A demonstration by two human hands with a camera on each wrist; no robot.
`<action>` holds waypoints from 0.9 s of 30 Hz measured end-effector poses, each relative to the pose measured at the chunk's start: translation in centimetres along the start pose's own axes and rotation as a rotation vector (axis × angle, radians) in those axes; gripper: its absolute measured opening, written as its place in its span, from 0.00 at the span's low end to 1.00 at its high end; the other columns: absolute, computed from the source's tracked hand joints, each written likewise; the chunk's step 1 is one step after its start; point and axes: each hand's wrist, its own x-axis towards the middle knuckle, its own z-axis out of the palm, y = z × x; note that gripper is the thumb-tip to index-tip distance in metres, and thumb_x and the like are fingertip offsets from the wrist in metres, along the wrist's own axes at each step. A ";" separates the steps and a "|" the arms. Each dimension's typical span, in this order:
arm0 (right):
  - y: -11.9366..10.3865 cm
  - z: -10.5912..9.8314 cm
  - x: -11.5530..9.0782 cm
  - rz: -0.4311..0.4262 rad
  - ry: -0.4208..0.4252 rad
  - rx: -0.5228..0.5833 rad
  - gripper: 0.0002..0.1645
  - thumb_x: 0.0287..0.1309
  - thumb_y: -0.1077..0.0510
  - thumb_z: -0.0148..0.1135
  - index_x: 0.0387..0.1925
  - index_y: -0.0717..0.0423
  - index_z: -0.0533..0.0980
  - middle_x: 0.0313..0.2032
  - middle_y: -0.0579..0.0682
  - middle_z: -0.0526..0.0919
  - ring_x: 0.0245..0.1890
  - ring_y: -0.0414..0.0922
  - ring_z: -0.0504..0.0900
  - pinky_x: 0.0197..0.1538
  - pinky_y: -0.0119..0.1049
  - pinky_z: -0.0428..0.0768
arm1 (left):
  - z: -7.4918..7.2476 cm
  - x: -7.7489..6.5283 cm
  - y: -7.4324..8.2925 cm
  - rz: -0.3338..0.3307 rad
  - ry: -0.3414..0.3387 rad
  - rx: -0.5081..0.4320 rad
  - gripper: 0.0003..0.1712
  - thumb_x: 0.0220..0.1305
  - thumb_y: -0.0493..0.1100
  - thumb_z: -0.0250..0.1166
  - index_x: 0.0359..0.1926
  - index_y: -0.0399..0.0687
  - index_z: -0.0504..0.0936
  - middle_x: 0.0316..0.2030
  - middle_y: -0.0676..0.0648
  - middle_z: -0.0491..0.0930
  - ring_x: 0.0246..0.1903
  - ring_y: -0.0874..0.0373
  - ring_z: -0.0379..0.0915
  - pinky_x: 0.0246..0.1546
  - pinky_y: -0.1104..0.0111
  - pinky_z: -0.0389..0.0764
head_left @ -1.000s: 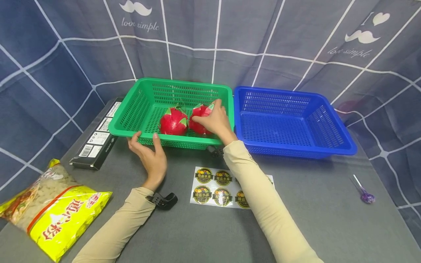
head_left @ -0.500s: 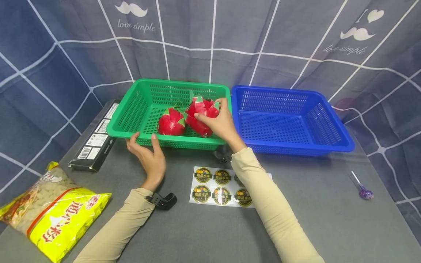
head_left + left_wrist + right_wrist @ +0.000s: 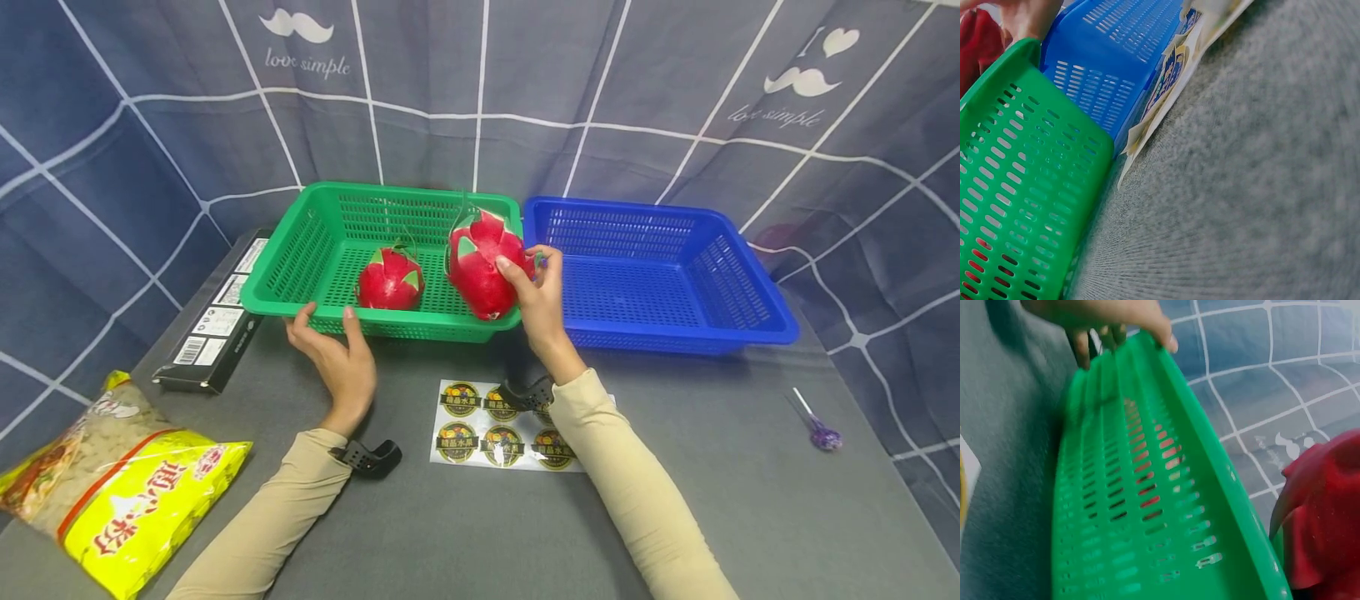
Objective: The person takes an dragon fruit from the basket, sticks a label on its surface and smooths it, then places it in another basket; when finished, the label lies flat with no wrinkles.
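My right hand (image 3: 543, 308) holds a red dragon fruit (image 3: 487, 271) with green-tipped scales, thumb on its near side. The fruit is raised over the right end of the green basket (image 3: 382, 317). A second dragon fruit (image 3: 391, 281) lies inside that basket, left of the middle. My left hand (image 3: 341, 367) grips the basket's front rim towards its left end. The right wrist view shows the left hand (image 3: 1119, 319) with its thumb over the rim and fingers against the outer wall. In that view the held dragon fruit (image 3: 1329, 519) shows at the right edge.
A blue basket (image 3: 675, 337) stands right of the green one, with a sticker sheet (image 3: 480, 457) in front. On the left lie a black box (image 3: 213, 333) and a yellow food bag (image 3: 142, 500). A purple lollipop (image 3: 825, 437) lies far right. A curtain hangs behind.
My right hand has lifted the right-hand dragon fruit from the green basket's floor and brought it up, towards me and slightly right. The left hand has kept its place on the rim.
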 end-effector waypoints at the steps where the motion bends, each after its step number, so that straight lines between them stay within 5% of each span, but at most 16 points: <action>1: 1.3 -0.7 0.4 -0.001 0.005 0.031 0.27 0.46 0.47 0.64 0.44 0.45 0.59 0.41 0.52 0.71 0.47 0.50 0.77 0.47 0.45 0.79 | 0.0 0.0 0.0 0.000 -0.001 0.001 0.24 0.63 0.39 0.53 0.53 0.30 0.56 0.63 0.27 0.44 0.67 0.40 0.35 0.69 0.63 0.41; 4: 4.6 -2.6 1.2 0.002 0.015 0.102 0.27 0.47 0.46 0.64 0.45 0.43 0.60 0.40 0.51 0.73 0.47 0.50 0.78 0.45 0.44 0.80 | 0.0 0.0 -0.2 0.002 -0.004 0.002 0.24 0.63 0.39 0.53 0.54 0.30 0.56 0.63 0.27 0.44 0.67 0.40 0.35 0.69 0.64 0.41; 11: -2.9 -1.8 -4.8 0.004 0.025 0.134 0.24 0.44 0.50 0.62 0.41 0.47 0.60 0.37 0.50 0.69 0.45 0.49 0.75 0.45 0.42 0.79 | 0.0 0.1 -0.2 0.013 -0.003 0.007 0.24 0.63 0.40 0.53 0.53 0.31 0.56 0.63 0.27 0.44 0.67 0.40 0.35 0.69 0.64 0.40; 15: -5.0 -2.0 -7.7 -0.042 0.025 0.062 0.21 0.45 0.58 0.57 0.41 0.46 0.59 0.39 0.47 0.67 0.45 0.44 0.73 0.47 0.35 0.77 | -0.1 0.1 -0.2 0.013 -0.003 0.008 0.23 0.63 0.39 0.53 0.53 0.31 0.56 0.63 0.28 0.44 0.68 0.40 0.35 0.69 0.64 0.41; 21: -4.8 -3.7 -12.4 -0.173 -0.016 0.027 0.26 0.42 0.70 0.57 0.43 0.52 0.59 0.46 0.49 0.65 0.50 0.44 0.71 0.49 0.32 0.78 | -0.2 0.0 -0.1 0.016 -0.006 0.006 0.23 0.63 0.39 0.53 0.53 0.31 0.56 0.63 0.28 0.44 0.68 0.40 0.34 0.69 0.63 0.40; 27: -4.4 -5.4 -17.1 -0.185 -0.054 -0.039 0.32 0.34 0.76 0.59 0.44 0.57 0.59 0.53 0.52 0.66 0.53 0.44 0.71 0.48 0.31 0.78 | 0.0 0.0 -1.0 0.024 -0.004 0.005 0.24 0.63 0.39 0.53 0.54 0.31 0.56 0.64 0.27 0.43 0.68 0.40 0.34 0.69 0.63 0.40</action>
